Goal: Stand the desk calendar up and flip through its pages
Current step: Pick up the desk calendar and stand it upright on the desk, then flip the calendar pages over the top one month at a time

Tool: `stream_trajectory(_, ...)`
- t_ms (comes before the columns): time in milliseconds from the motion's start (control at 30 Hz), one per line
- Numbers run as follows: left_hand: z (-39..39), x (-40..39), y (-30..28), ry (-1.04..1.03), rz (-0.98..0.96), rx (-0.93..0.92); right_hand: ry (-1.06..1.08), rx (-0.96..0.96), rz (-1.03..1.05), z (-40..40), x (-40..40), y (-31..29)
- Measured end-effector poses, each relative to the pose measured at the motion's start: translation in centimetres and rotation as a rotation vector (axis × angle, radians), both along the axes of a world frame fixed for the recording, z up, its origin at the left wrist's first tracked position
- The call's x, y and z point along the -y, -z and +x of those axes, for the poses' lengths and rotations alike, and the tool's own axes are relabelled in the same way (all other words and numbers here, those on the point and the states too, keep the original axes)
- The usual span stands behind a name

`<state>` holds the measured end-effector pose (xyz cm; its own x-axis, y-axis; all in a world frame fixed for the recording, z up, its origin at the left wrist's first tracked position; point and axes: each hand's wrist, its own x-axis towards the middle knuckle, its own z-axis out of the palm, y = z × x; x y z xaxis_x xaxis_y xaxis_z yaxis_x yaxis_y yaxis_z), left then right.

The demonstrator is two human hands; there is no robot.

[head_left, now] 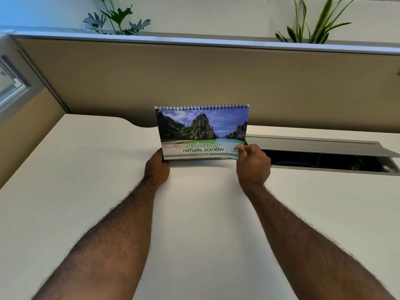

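Side window (pixel 12 83): far left of the desk calendar, set in the angled side partition; only a slice of glass and frame shows.
Broad-leaf plant (pixel 116 17): above and left of the calendar, behind the top rail of the back partition.
Desk (pixel 205 213): pale, bare surface under the calendar, running toward the viewer; a notch is cut in its rear edge just left of the calendar.
Left hand (pixel 157 167): at the calendar's lower left corner, fingers pressed together and curled around the corner, thumb up against the left edge; it grips the base there.
Desk calendar (pixel 202 128): standing upright near the rear of the desk, in front of the beige back partition (pixel 216 83). Black spiral binding runs along its top edge. The cover faces the viewer: limestone cliffs, green water, blue sky, with the words "Amazing Natural Scenery" below.
Cover sheet: its lower right corner bends slightly away from the base, while the rest lies flat.
Right hand (pixel 252 162): at the calendar's lower right corner, thumb and forefinger pinching the bottom corner of the cover sheet; the other fingers are curled in behind.
Cable tray (pixel 324 161): right of the calendar, a recess in the desk with its grey lid (pixel 313 144) tilted open; dark inside, some cables faintly visible.
Spiky plant (pixel 316 24): above and right of the calendar, behind the partition rail.
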<state>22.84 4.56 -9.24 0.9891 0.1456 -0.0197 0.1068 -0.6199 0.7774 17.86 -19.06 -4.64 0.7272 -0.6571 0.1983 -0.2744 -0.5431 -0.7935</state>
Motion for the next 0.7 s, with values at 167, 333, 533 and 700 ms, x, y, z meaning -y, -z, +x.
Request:
stream_trajectory(167,0.0,0.1,-0.1,0.007,0.017,-0.005,-0.010,0.067,-0.190,-0.8,0.3,-0.1)
stream_trajectory(333,0.0,0.1,-0.1,-0.004,0.027,-0.008,-0.116,0.119,0.031,-1.4,0.4,-0.9)
stream_trajectory(533,-0.3,0.0,0.2,-0.004,0.010,0.049,-0.297,0.227,0.195,-2.4,1.2,-3.8)
stream_trajectory(700,-0.3,0.1,0.0,-0.071,-0.060,0.006,-0.560,0.281,0.509,-3.0,2.3,-8.1)
